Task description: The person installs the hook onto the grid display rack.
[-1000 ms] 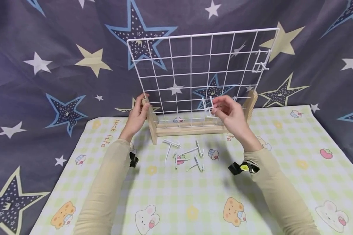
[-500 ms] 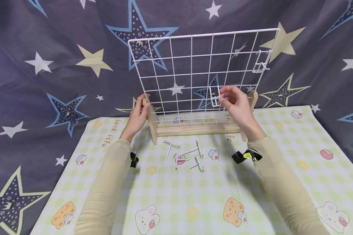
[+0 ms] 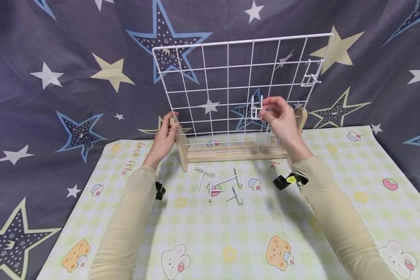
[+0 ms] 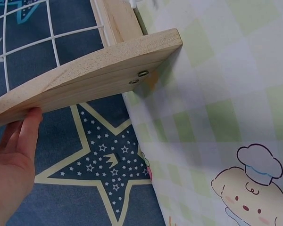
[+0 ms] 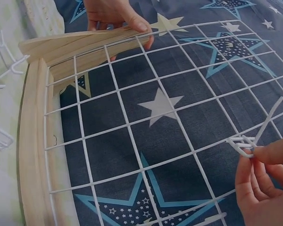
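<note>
A white wire grid panel point(image 3: 227, 89) stands upright in a wooden stand point(image 3: 227, 155). My left hand point(image 3: 163, 138) grips the stand's left side post point(image 3: 181, 146), thumb in front and fingers around its outer edge. Between the thumb and fingers of my right hand point(image 3: 280, 122) is a white wire hook point(image 3: 256, 109), pinched at its right side. The right wrist view shows this hook point(image 5: 245, 142) right at the grid wires, one prong pointing up and away. A second white hook point(image 3: 310, 77) hangs at the grid's upper right edge.
Several white hooks point(image 3: 236, 194) lie loose on the checked tablecloth point(image 3: 210, 229) in front of the stand. The stand's right side post point(image 3: 302, 116) is partly behind my right hand. A dark star-print curtain point(image 3: 73, 105) hangs close behind the grid.
My right hand has carried the pinched hook upward and slightly right along the grid, and the hook's tilt has changed. The left hand keeps its grip on the side post.
</note>
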The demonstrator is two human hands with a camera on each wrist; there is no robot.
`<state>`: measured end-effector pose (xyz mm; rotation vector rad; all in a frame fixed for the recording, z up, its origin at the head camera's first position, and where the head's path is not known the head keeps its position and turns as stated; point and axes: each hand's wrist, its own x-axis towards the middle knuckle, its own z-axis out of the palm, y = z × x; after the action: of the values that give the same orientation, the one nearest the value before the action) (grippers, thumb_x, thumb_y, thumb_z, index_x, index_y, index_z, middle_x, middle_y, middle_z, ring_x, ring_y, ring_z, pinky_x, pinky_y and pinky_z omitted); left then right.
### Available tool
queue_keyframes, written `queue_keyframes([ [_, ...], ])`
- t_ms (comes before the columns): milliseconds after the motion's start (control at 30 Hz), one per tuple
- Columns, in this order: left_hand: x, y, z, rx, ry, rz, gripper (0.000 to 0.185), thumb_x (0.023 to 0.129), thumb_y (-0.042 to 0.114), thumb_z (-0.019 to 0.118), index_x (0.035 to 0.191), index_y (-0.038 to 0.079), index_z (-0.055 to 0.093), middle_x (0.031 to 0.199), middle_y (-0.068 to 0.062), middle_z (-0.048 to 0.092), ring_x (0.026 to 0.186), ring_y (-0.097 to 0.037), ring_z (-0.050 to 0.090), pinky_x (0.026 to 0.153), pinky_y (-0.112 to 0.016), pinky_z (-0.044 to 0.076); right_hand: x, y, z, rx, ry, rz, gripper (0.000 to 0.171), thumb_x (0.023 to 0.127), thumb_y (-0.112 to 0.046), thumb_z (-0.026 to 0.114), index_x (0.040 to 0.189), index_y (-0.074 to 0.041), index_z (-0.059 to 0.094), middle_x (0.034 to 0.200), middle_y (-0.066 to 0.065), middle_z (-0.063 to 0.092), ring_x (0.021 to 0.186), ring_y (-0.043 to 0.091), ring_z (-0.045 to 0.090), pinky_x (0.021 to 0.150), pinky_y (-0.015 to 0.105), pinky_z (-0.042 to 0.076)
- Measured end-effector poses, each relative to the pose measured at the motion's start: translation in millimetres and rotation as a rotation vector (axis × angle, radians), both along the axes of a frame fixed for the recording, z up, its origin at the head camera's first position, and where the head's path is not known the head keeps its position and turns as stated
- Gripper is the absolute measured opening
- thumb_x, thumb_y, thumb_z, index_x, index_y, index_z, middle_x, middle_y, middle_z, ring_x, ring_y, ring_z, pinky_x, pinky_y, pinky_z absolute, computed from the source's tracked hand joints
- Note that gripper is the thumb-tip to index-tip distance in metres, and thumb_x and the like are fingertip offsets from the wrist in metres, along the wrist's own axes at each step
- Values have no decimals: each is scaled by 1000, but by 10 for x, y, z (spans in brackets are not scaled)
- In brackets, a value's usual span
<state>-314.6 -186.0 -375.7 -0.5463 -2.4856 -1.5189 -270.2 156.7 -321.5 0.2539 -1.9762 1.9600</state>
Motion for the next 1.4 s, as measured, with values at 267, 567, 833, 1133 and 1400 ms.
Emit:
queue_keyframes([
  [267,9,2,5,1,-8,7,44,105,33,39,146,19,34,119,-19,55,91,-26,55,67,-29,51,3,-27,-52,-39,12,-24,21,88,15,56,108,10,52,87,6,59,71,10,60,70,19,54],
  [567,-1,10,7,3,-21,-8,45,105,33,39,147,19,33,122,-25,54,95,-28,55,69,-30,51,12,-27,-58,-34,73,-54,19,88,15,56,106,11,54,86,10,61,73,13,60,68,20,53],
  [833,-7,7,-3,18,-18,-21,43,105,31,38,147,19,33,119,-21,54,95,-30,55,68,-29,51,-6,-12,-80,29,90,-86,21,89,11,59,109,14,54,91,13,61,74,16,61,70,20,52],
  [1133,12,3,18,-10,-19,10,44,105,33,38,146,19,33,118,-20,55,88,-26,53,65,-27,49,28,-14,-98,66,39,-102,20,89,8,60,108,14,56,91,12,62,73,12,61,70,18,51],
  [1400,145,65,181,0,-24,-25,41,107,21,36,145,8,32,119,-27,53,89,-32,54,66,-32,50,271,-103,77,130,62,-113,19,86,13,55,104,19,55,92,26,61,73,10,60,68,16,49],
])
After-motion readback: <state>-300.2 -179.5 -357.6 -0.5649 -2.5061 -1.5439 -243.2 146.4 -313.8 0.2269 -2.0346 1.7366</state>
